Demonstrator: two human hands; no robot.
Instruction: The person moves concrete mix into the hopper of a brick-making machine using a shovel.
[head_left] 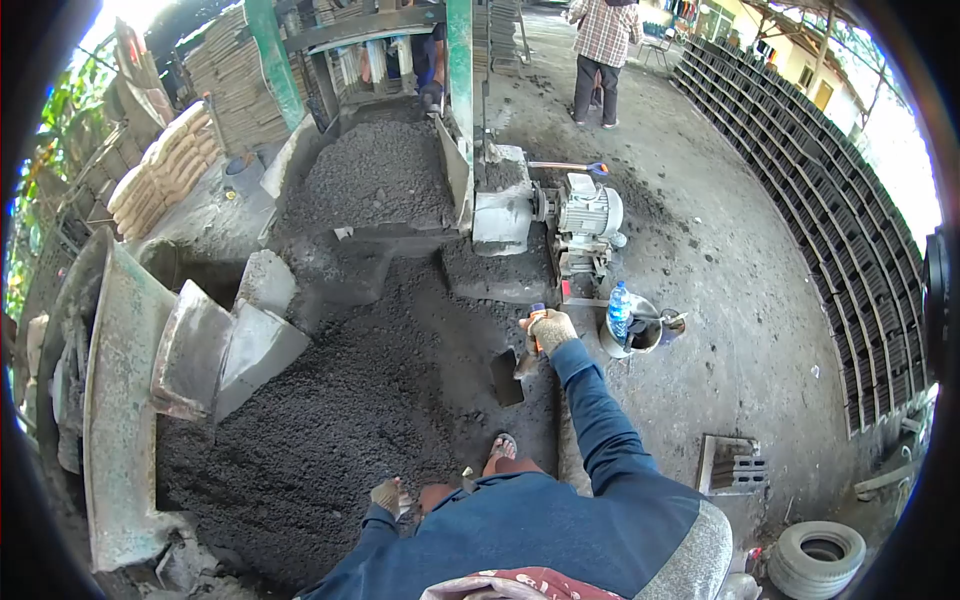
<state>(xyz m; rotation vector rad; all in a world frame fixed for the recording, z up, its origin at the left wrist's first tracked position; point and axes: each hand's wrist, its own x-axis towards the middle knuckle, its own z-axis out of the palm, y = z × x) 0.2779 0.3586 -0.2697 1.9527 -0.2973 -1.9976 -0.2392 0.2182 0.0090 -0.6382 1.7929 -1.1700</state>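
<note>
My right hand (552, 331), in a knitted work glove, is stretched forward and closed around the orange grip of a shovel (538, 312). Below that hand a dark flat rectangular piece (507, 378), which looks like the shovel's blade, is at the ground. My left hand (388, 494), gloved too, hangs low beside my knee, over the edge of the dark, crumbly mix (330, 420). Its fingers are too small and partly hidden to read. One sandaled foot (502, 446) stands on the dark ground between my hands.
Ahead, a hopper (290, 180) holds more grey mix, and an electric motor (590, 207) sits to its right. A bucket (640, 335) with a water bottle (619, 312) stands right of my arm. Racks of blocks (800, 190), a tyre (818, 558) and another person (603, 50) are farther off.
</note>
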